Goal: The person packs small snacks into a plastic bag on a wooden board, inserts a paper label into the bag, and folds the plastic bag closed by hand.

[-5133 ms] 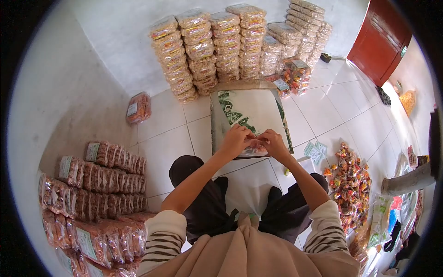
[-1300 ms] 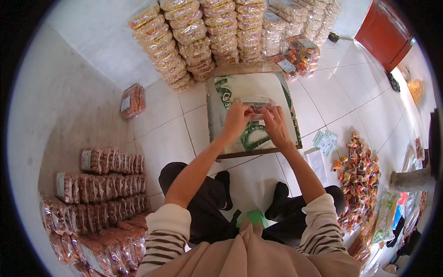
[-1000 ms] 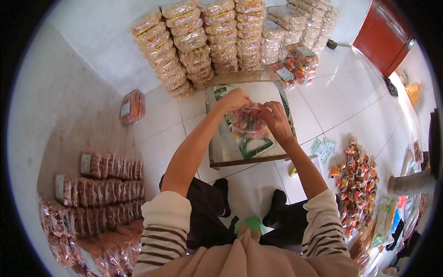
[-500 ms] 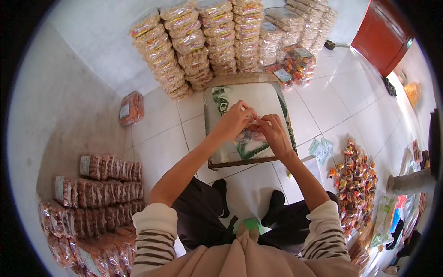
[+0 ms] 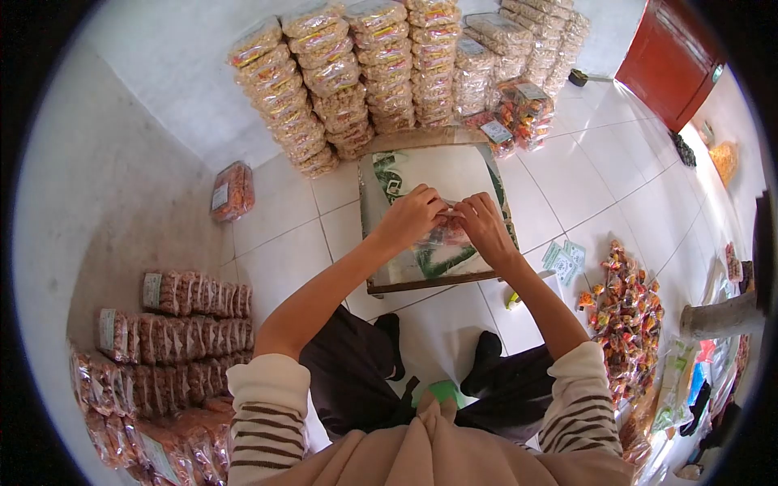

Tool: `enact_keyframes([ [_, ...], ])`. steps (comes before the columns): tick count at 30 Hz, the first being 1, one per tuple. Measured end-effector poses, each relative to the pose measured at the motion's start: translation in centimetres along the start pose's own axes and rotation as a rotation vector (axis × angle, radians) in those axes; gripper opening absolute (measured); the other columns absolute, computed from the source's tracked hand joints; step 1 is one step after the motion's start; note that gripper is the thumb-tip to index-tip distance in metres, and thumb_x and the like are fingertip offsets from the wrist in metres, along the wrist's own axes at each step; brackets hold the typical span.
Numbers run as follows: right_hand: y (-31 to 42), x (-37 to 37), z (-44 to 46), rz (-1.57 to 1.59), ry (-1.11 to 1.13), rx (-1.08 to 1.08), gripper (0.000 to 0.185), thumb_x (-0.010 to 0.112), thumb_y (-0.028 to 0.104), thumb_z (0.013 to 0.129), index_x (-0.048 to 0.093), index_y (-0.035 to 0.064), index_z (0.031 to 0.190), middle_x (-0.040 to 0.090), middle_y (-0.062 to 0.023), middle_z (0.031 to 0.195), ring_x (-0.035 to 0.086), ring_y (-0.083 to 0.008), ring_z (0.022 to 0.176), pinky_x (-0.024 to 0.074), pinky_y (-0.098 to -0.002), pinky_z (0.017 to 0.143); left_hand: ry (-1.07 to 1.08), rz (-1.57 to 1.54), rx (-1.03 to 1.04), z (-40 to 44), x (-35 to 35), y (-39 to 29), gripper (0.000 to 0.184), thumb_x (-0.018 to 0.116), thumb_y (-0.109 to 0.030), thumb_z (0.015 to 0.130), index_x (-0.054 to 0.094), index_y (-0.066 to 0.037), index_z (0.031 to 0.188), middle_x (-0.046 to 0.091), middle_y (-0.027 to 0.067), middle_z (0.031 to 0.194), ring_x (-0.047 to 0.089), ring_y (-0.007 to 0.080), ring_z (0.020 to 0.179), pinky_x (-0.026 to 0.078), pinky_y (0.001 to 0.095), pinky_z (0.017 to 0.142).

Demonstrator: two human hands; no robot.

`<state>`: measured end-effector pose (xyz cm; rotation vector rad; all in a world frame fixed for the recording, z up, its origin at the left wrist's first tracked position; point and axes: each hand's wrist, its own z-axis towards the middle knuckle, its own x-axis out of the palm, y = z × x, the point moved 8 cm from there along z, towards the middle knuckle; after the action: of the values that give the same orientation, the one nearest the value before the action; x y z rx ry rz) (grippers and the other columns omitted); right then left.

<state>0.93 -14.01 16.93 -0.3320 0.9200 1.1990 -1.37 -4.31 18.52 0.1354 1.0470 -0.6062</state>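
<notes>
Over a low table [image 5: 382,249] covered with white and green printed sheeting, both my hands pinch the upper edge of a clear plastic bag [image 5: 444,235]. Reddish-brown contents show through the plastic; their exact kind is hard to make out. My left hand [image 5: 412,215] is closed on the bag's left top corner. On the right side of the same edge, my right hand [image 5: 485,230] is closed too, fingertips close to those of the left. The bag's body rests on the tabletop, partly hidden by my fingers.
Tall stacks of snack packs [image 5: 324,77] line the back wall. Filled bags [image 5: 194,293] lie in rows at left, near a single pack [image 5: 232,192]. Small wrapped packets [image 5: 624,324] are heaped on the right floor beside printed labels [image 5: 565,261]. A red door [image 5: 673,61] stands back right.
My left hand has come down slightly and my right hand has risen a little, so both now sit about level along the bag's top edge. The bag stays on the table.
</notes>
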Motion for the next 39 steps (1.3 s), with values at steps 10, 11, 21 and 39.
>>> enact_keyframes([
  [10,0.4,-0.2,0.2,-0.020,-0.007,-0.105,0.025,0.057,0.001,0.065,0.052,0.0001,0.090,0.050,-0.0105,0.088,0.048,-0.0257,0.088,0.0424,-0.0344,0.078,0.042,0.106,0.114,0.0,0.8,-0.2,0.017,0.056,-0.006,0.070,0.057,-0.002,0.086,0.050,0.0058,0.084,0.052,0.0195,0.085,0.048,0.0276,0.074],
  [11,0.3,-0.1,0.1,-0.020,-0.006,-0.102,0.025,0.057,0.001,0.065,0.052,0.0001,0.090,0.050,-0.0105,0.088,0.048,-0.0257,0.088,0.0424,-0.0344,0.078,0.023,0.112,0.132,-0.1,0.7,-0.4,0.020,0.055,-0.005,0.070,0.056,-0.001,0.089,0.049,0.0068,0.085,0.051,0.0196,0.085,0.048,0.0272,0.074],
  [21,-0.1,0.4,0.7,0.019,0.023,-0.118,0.033,0.061,0.002,0.062,0.052,-0.0001,0.094,0.049,-0.0100,0.087,0.048,-0.0259,0.085,0.0426,-0.0350,0.077,0.022,0.380,0.214,-0.2,1.0,-1.3,0.027,0.055,-0.005,0.068,0.053,0.004,0.093,0.044,0.0102,0.087,0.048,0.0222,0.085,0.044,0.0285,0.078],
  [39,5.0,1.2,-4.4,0.052,-0.036,-0.111,0.024,0.055,0.002,0.068,0.052,-0.0004,0.092,0.049,-0.0119,0.086,0.049,-0.0277,0.083,0.0423,-0.0376,0.077,-0.734,-0.526,-0.705,-12.6,1.3,-3.0,0.021,0.057,-0.017,0.085,0.049,-0.001,0.096,0.045,0.0097,0.097,0.048,0.0228,0.092,0.042,0.0335,0.082],
])
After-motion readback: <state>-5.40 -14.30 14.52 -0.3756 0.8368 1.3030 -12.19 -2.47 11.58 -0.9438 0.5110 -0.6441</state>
